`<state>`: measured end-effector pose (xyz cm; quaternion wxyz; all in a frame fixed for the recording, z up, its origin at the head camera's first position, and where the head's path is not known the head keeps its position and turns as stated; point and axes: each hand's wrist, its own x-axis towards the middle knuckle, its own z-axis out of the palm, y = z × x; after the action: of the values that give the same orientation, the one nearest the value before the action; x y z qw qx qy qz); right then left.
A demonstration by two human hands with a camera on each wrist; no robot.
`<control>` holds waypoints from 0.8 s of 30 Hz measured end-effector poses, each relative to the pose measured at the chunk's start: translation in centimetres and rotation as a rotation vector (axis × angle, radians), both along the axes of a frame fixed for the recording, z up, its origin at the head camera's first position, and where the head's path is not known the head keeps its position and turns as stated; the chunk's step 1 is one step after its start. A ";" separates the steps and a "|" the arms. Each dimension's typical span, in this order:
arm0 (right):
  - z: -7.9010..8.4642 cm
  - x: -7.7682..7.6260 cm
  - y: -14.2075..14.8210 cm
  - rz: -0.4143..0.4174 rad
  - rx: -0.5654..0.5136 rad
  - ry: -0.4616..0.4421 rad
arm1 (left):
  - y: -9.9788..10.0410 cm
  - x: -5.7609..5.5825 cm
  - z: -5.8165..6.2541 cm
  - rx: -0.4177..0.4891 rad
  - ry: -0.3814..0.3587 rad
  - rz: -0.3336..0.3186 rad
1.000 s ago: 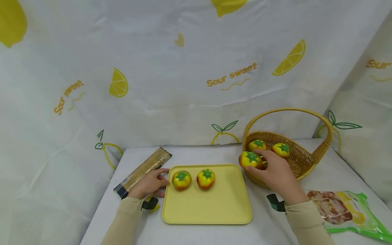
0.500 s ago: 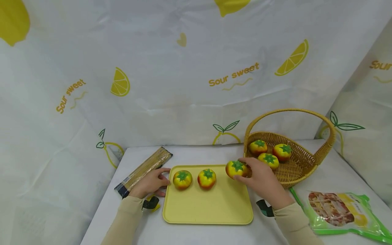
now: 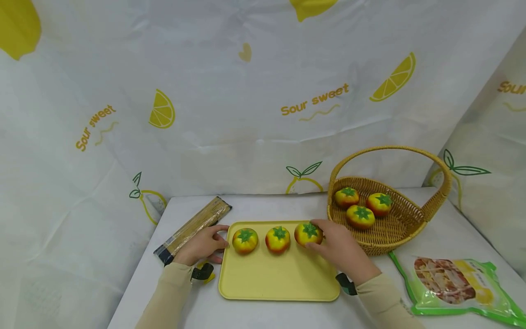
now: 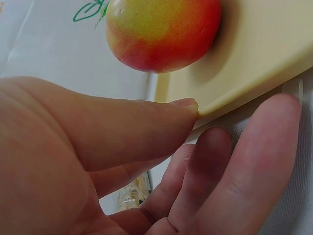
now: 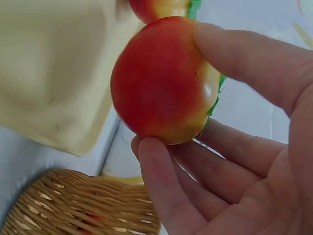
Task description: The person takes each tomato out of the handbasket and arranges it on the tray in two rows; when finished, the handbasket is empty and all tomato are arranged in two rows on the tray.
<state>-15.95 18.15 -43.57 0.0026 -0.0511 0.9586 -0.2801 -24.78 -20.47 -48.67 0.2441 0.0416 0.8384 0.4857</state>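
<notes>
My right hand (image 3: 340, 244) grips a yellow-red persimmon (image 3: 306, 234) with a green leafy cap, over the back right part of the yellow tray (image 3: 279, 281). In the right wrist view, the thumb is on one side of the held persimmon (image 5: 156, 83) and the fingers are on the other. Two more persimmons, a left one (image 3: 245, 242) and a middle one (image 3: 278, 241), sit along the tray's back. At the tray's left edge, my left hand (image 3: 204, 246) pinches the rim, with the thumb tip on it and the curled fingers just outside, as the left wrist view shows.
A wicker basket (image 3: 404, 240) with a tall handle holds three persimmons (image 3: 360, 217) at the back right. In front of it lies a green-edged food bag (image 3: 456, 285). A plastic-wrapped pack of thin sticks (image 3: 197, 226) lies behind my left hand. A printed cloth hangs behind the table.
My right hand has carried the persimmon left from the basket to over the tray's back right, beside the other two. The left hand has stayed at the tray's edge.
</notes>
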 end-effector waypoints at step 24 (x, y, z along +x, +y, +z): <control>-1.8 -0.1 -0.6 0.007 0.029 0.002 | 0.1 0.1 0.3 0.000 -0.001 -0.001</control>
<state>-16.08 17.57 -45.33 0.0032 -0.0545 0.9625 -0.2659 -24.70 -20.38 -48.41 0.2447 0.0421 0.8382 0.4857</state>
